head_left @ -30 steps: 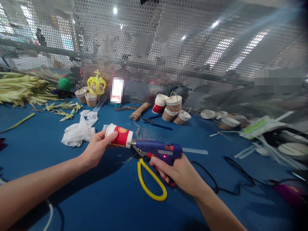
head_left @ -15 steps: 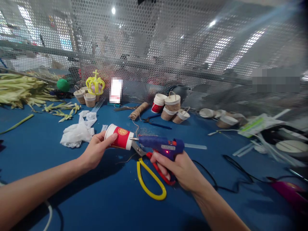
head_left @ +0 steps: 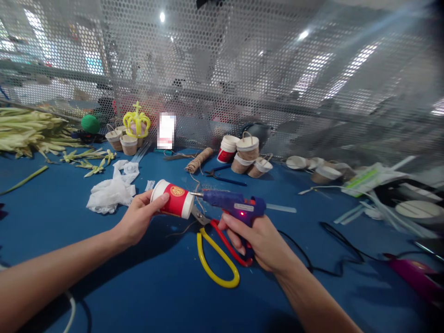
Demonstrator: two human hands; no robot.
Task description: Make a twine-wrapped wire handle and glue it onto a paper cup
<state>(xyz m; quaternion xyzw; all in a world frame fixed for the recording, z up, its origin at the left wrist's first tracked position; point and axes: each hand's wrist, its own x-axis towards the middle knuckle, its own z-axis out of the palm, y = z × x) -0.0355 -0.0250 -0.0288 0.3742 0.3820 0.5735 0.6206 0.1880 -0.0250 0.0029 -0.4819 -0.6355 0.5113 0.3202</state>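
Observation:
My left hand (head_left: 140,217) is closed round a red and white paper cup (head_left: 177,202), which lies tilted on its side with its base toward the right. My right hand (head_left: 251,236) grips a blue glue gun (head_left: 229,203) with a small red light lit. The gun's metal tip is at the upper edge of the cup's base, and a clear glue stick (head_left: 281,208) juts from its rear. Scissors (head_left: 218,282) with one yellow and one red handle lie on the blue table beneath the gun, their blades partly hidden behind the cup.
Crumpled white tissue (head_left: 111,193) lies left of the cup. Behind are a twine roll (head_left: 199,160), dark pliers (head_left: 227,179), twine-wrapped cups (head_left: 248,150) and a lit phone (head_left: 166,132). Pale husks (head_left: 31,132) are piled far left; a black cable (head_left: 342,274) runs at right.
The glue gun in my right hand has shifted slightly up, its tip rising toward the upper edge of the cup's base. The cup has turned a little in my left hand.

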